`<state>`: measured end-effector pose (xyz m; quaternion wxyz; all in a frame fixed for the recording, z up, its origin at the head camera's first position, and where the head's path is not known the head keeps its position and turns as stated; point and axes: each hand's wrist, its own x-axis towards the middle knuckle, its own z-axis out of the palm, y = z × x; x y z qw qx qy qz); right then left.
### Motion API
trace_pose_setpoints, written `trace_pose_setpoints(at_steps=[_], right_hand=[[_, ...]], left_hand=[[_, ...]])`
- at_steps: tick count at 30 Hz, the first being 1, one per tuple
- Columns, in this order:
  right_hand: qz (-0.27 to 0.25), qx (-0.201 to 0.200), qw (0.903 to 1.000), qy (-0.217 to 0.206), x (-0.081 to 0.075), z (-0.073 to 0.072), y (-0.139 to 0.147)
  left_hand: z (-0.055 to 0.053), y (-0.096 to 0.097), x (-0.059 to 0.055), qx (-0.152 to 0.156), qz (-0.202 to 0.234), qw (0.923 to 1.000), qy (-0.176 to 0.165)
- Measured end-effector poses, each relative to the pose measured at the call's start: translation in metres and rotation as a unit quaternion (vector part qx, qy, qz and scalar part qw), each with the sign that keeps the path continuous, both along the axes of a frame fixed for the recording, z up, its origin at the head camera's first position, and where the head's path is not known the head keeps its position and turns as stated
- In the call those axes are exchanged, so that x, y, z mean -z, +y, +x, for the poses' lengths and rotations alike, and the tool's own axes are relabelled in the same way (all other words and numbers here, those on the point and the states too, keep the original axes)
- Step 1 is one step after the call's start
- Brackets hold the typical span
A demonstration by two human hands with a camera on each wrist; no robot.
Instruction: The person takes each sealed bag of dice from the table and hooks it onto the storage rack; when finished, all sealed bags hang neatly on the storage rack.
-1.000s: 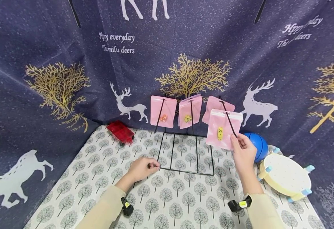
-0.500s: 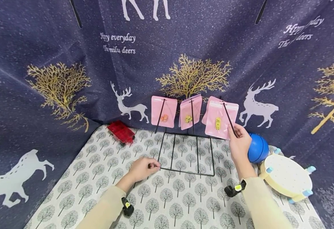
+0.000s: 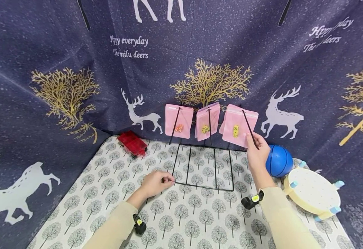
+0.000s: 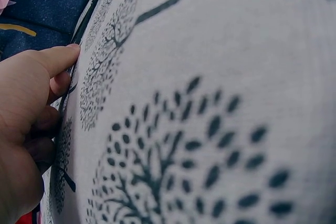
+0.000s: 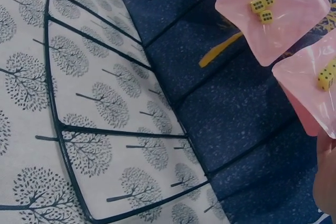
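In the head view my right hand [image 3: 258, 150] pinches the lower right edge of a pink zip bag [image 3: 246, 121] with yellow dice [image 3: 235, 131] in it. The bag hangs on the right hook of a black wire display rack [image 3: 200, 186], overlapping another pink bag behind. The hook's tip sticks out past the bag, over my fingers. My left hand [image 3: 156, 183] pinches the front left corner of the rack's base. Pink bags also hang from the left and middle hooks: a left bag [image 3: 172, 119] with orange dice, a middle bag [image 3: 201, 117] with yellow dice.
A blue ball [image 3: 279, 160] lies right of the rack, beside a cream round piece [image 3: 313, 188] with light blue legs pointing up. A red see-through item [image 3: 133, 143] lies at the back left. Dark deer-print cloth [image 3: 231, 52] hangs behind the tree-print table.
My right hand has pushed the pink bag back along the right hook, away from me, up close to the bag behind. My left hand stays at the rack's corner.
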<state>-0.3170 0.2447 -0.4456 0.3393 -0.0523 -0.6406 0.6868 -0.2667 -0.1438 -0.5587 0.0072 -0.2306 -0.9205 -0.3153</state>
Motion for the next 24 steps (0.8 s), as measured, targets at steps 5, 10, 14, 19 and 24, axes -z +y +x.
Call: trace_pose_setpoints(at_steps=[5,10,14,19,24], right_hand=[[-0.013,-0.010,0.9994,-0.029,0.010,0.001,0.005],[-0.015,-0.018,0.9980,-0.058,0.023,0.008,0.010],[0.001,-0.029,0.9960,-0.085,0.028,0.021,0.010],[0.025,-0.053,0.9936,-0.096,0.021,0.043,0.001],[0.079,-0.060,0.9889,-0.111,0.036,0.051,0.000]], left_hand=[[0.000,0.002,-0.001,-0.002,0.003,1.0000,-0.009],[0.001,0.002,-0.002,-0.003,0.000,1.0000,-0.008],[0.000,0.003,-0.002,-0.003,-0.002,1.0000,-0.005],[0.000,0.002,-0.001,-0.005,-0.005,1.0000,0.000],[-0.001,0.001,0.000,-0.010,-0.001,0.9999,-0.004]])
